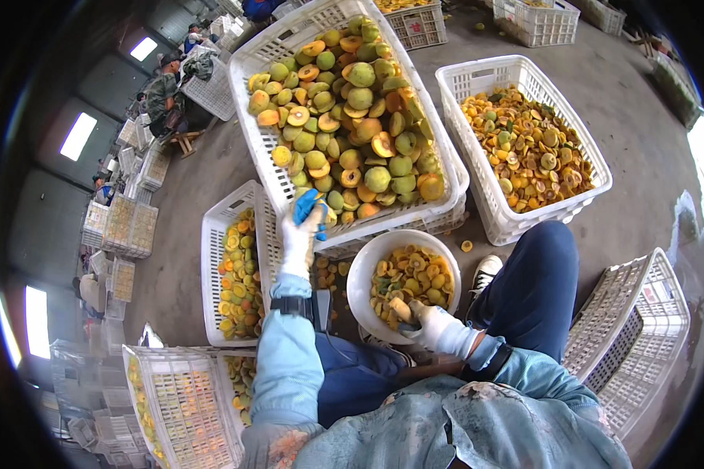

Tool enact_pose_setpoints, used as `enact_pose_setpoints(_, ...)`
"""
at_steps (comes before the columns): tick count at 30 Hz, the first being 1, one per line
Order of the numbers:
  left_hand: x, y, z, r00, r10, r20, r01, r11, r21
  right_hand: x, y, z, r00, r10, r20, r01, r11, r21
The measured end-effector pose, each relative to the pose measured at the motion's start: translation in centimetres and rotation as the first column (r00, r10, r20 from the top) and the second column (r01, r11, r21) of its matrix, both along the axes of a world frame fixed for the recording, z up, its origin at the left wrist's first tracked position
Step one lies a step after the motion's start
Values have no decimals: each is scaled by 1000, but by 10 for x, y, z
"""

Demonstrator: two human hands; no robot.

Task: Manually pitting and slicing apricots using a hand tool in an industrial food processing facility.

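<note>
Head view: left hand (pixel 299 228), in a white glove w/ blue fingertips, is at the near-left corner of the big white slotted plastic crate (pixel 260 144), fingers curled against the green-and-orange round fruit (pixel 360 133), whole & halved, heaped inside. Can't make out if it's gripping a pc. Right hand (pixel 443 333), white-gloved, is closed around a tan, wooden-looking tool handle (pixel 401 309) over the near rim of the round white plastic basin (pixel 357 285), which holds yellow-orange cut fruit pieces (pixel 426 273); any blade isn't visible.

Risks, my guess: fruit by the near edge could roll over the rim if the left hand drags at the heap. Basin's near the black-and-white canvas shoe (pixel 486 273), so a leg shift might tip it. Loose right grip = tool drops in w/ the pcs; if it has a sharp end, poss. glove cut.
</note>
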State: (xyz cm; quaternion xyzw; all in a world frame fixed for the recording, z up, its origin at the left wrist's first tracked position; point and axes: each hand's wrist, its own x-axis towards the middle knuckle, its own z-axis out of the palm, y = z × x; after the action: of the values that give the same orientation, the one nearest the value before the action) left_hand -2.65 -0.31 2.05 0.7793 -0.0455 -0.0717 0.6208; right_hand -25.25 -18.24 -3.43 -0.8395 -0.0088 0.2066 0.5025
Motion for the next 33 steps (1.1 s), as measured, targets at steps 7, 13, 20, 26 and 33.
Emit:
enact_pose_setpoints(7, -91, 1, -20, 944, -194, -266, -115, 563, -818, -3, 27, 16, 946, -266, 184, 194, 922, 335)
enact_pose_setpoints(13, -131, -25, -32, 991, -21, -134, -50, 864, -501, -2, 32, 34, 940, -270, 207, 216, 944, 248)
enact_pose_setpoints(20, -147, -43, -55, 980, -21, 198, 87, 941, -328, 3, 26, 21, 968, -247, 56, 245, 969, 35)
enact_pose_setpoints(26, -145, -46, -84, 959, 51, 280, 57, 930, -363, 9, 14, 22, 967, -160, -199, 212, 937, 276)
enact_pose_setpoints(33, -146, -47, -90, 971, 54, 235, 59, 891, -449, 12, 12, 23, 989, -75, -129, 101, 974, 202)
